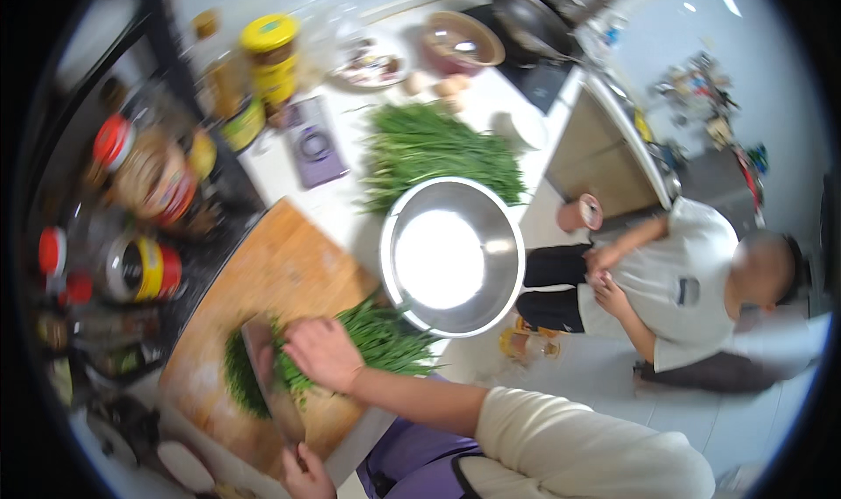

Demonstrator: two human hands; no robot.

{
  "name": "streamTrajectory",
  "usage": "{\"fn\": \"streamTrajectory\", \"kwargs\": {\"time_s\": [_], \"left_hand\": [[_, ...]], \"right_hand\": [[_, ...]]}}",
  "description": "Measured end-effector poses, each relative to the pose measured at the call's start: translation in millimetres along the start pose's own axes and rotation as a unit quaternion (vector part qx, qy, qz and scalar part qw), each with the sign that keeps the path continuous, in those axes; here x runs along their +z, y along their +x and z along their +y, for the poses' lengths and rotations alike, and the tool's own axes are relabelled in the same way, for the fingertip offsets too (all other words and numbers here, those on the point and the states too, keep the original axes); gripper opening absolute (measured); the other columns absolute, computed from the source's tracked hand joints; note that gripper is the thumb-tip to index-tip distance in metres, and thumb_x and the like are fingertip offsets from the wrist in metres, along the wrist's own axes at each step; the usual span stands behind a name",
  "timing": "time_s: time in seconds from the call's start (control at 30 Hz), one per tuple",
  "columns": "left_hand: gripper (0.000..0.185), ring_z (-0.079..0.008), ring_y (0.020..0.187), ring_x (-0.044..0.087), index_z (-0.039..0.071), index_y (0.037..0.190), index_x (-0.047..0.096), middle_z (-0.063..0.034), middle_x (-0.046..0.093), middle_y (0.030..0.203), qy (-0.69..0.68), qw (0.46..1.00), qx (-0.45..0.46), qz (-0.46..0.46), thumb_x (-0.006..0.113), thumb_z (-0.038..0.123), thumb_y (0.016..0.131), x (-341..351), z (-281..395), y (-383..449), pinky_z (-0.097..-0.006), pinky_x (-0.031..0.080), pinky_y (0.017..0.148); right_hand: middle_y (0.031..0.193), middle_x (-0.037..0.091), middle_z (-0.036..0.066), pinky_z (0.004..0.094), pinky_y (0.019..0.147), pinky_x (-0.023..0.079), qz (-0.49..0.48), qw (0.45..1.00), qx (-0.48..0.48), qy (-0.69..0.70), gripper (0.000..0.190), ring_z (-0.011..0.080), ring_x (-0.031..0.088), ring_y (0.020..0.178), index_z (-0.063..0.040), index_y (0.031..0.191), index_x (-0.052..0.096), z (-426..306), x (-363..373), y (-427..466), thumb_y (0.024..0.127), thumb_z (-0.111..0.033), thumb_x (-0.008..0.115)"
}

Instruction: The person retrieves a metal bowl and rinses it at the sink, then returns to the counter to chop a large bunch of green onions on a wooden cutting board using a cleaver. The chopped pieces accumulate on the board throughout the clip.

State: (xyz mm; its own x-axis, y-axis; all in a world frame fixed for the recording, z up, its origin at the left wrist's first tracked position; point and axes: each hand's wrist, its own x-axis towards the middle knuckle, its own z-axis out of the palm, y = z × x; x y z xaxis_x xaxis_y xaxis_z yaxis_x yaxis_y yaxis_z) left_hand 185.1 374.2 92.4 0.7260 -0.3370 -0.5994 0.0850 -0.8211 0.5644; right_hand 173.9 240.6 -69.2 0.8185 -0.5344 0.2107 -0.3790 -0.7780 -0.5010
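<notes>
My left hand (306, 475) grips the handle of a kitchen knife (274, 381) at the lower edge of a wooden cutting board (289, 262). The blade lies across green chives, with finely cut chives (240, 374) on its left. My right hand (323, 354) presses on the bunch of long chives (387, 338) just right of the blade, its fingers bent over them. An empty-looking steel bowl (453, 256) stands above and right of that bunch, partly over the board's corner. More uncut chives (440, 147) lie on the white counter behind the bowl.
A purple phone (318, 151), a yellow-lidded jar (271, 55), eggs (451, 85), a white cup (525, 130), and a brown bowl (462, 39) are on the counter. A pan (535, 22) sits behind. Several jars (154, 177) stand left. Another person (683, 289) stands at right.
</notes>
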Motion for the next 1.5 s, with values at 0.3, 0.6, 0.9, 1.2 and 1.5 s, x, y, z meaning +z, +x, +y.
{"fn": "streamTrajectory", "kwargs": {"time_s": [0.3,0.6,0.9,1.2,1.5], "left_hand": [[0.038,-0.0409,0.084,0.060,-0.003,0.111,0.057,-0.0268,0.062,0.092,0.018,0.997,0.081,0.005,0.052,0.030,0.091,5,24,-6,-0.0432,0.047,0.074],[0.037,-0.0367,0.084,0.060,-0.004,0.111,0.057,-0.0247,0.063,0.092,0.009,0.996,0.079,0.026,0.055,0.027,0.091,-5,25,-10,-0.0412,0.047,0.074],[0.036,-0.0325,0.083,0.061,-0.005,0.112,0.058,-0.0225,0.064,0.093,-0.016,0.996,0.067,0.052,0.058,0.024,0.090,-10,16,-15,-0.0391,0.048,0.075],[0.043,-0.0264,0.085,0.062,-0.005,0.123,0.048,-0.0210,0.062,0.097,-0.048,0.988,0.141,0.047,0.061,0.017,0.089,-5,-11,-18,-0.0355,0.050,0.073],[0.042,-0.0139,0.056,0.061,-0.003,0.126,0.047,-0.0129,0.065,0.074,-0.021,0.983,0.150,0.100,0.058,0.007,0.086,-5,-86,12,-0.0308,0.047,0.050]], "right_hand": [[0.098,0.055,0.008,0.0340,0.087,0.037,0.036,0.998,-0.011,0.053,0.017,0.0220,0.051,0.099,-0.006,0.097,0.054,3,5,-6,0.090,-0.022,0.051],[0.102,0.057,0.003,0.0328,0.087,0.037,0.040,0.998,0.000,0.051,0.016,0.0187,0.052,0.099,-0.008,0.100,0.055,3,6,-5,0.089,-0.020,0.054],[0.102,0.057,0.004,0.0328,0.087,0.037,0.032,0.999,-0.001,0.040,0.016,0.0190,0.052,0.100,-0.009,0.100,0.055,1,4,-4,0.089,-0.020,0.054],[0.098,0.056,0.004,0.0335,0.086,0.038,0.050,0.998,-0.013,0.024,0.015,0.0198,0.053,0.099,-0.009,0.098,0.054,4,0,-7,0.089,-0.020,0.054],[0.090,0.060,0.007,0.0413,0.076,0.040,-0.055,0.996,0.048,0.041,0.015,0.0260,0.056,0.088,-0.009,0.091,0.058,4,0,5,0.086,-0.021,0.051]]}}
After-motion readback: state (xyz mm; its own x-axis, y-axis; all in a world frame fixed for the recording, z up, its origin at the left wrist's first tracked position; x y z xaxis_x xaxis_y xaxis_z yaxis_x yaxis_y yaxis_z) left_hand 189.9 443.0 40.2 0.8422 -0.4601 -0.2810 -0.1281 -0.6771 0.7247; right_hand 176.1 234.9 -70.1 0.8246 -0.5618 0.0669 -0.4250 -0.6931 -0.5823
